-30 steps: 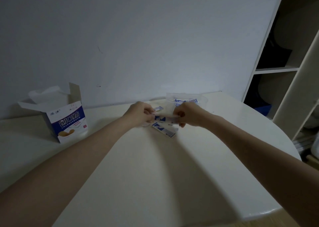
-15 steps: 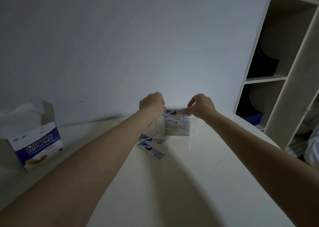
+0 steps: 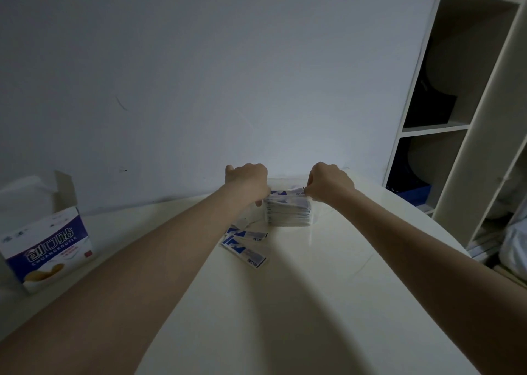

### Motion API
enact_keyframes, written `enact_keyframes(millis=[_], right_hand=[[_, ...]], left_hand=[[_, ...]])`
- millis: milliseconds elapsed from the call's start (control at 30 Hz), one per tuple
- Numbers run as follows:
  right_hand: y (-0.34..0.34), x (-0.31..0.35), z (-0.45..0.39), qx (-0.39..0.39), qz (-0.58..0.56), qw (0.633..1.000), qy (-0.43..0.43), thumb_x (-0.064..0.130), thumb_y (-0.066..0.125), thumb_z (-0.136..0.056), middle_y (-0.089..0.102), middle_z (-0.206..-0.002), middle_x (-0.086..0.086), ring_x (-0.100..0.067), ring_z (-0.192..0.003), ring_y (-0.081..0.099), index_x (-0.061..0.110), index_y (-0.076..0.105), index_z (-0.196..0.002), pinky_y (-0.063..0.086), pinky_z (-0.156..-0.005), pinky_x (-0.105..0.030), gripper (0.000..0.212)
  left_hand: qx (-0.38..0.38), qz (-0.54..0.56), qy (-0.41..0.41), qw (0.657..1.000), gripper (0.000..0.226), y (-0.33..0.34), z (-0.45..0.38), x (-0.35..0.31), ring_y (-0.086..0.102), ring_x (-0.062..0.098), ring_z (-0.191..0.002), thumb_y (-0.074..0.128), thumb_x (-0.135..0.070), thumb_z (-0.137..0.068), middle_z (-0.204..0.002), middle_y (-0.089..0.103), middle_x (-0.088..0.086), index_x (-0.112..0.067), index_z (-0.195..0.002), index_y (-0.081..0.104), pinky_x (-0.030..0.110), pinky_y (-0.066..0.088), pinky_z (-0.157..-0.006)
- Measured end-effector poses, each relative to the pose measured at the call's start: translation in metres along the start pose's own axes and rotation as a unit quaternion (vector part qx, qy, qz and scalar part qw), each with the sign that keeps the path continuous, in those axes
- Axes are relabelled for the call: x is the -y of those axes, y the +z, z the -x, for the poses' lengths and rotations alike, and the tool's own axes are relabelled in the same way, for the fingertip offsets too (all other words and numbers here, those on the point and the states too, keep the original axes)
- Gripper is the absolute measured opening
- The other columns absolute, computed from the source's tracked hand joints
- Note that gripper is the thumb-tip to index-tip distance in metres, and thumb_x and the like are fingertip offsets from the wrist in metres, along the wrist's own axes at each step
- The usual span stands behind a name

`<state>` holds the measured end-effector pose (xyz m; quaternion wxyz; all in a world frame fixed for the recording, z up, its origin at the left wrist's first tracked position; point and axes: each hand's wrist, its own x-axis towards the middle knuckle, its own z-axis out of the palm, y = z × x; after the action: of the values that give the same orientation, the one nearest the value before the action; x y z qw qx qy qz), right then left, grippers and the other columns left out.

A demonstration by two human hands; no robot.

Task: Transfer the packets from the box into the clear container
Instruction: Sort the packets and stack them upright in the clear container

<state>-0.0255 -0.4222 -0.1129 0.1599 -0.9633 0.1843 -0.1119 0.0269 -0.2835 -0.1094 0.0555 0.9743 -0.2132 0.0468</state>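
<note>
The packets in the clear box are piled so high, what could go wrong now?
The stack of packets reaches about to the top of the clear container, so the top packet that the left hand and right hand pinch at its ends might slide off. Two loose packets still lie on the table and may not fit. A left-arm sweep could knock them.

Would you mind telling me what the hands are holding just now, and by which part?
Both hands hold one blue-and-white packet over the clear container: left hand at its left end, right hand pinching its right end.
</note>
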Motion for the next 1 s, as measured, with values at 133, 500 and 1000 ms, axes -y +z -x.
enact_keyframes(millis=[133, 500, 1000], right_hand=[[-0.001, 0.001, 0.006, 0.01, 0.067, 0.998, -0.006, 0.009, 0.051, -0.086, 0.045, -0.069, -0.004, -0.026, -0.075, 0.048, 0.01, 0.039, -0.063, 0.036, -0.063, -0.028, 0.026], [-0.009, 0.01, 0.012, -0.038, 0.046, 0.998, -0.034, 0.001, 0.047, -0.082, 0.049, -0.068, -0.006, -0.028, -0.071, 0.05, 0.006, 0.044, -0.063, 0.035, -0.053, -0.023, 0.019], [0.052, 0.063, 0.071, 0.17, 0.073, 0.96, -0.21, 0.036, 0.07, -0.078, 0.057, -0.12, -0.012, -0.028, -0.108, 0.055, 0.006, 0.053, -0.12, 0.045, -0.086, -0.034, 0.054]], left_hand=[[-0.002, -0.017, 0.01, 1.0, 0.027, 0.0, 0.001, -0.001, 0.061, 0.02, -0.092, 0.044, -0.013, -0.09, -0.089, 0.074, 0.0, -0.016, -0.064, 0.049, 0.037, 0.028, -0.097], [-0.089, -0.057, 0.055, 0.993, 0.026, -0.006, 0.004, 0.001, 0.048, 0.017, -0.066, 0.037, -0.007, -0.091, -0.076, 0.06, -0.001, -0.015, -0.07, 0.051, 0.034, 0.024, -0.081], [0.123, 0.06, -0.015, 0.99, 0.043, 0.024, 0.06, 0.106, 0.05, 0.023, -0.118, 0.056, -0.034, -0.088, -0.135, 0.049, 0.006, -0.022, -0.129, 0.049, 0.029, 0.038, -0.097]])
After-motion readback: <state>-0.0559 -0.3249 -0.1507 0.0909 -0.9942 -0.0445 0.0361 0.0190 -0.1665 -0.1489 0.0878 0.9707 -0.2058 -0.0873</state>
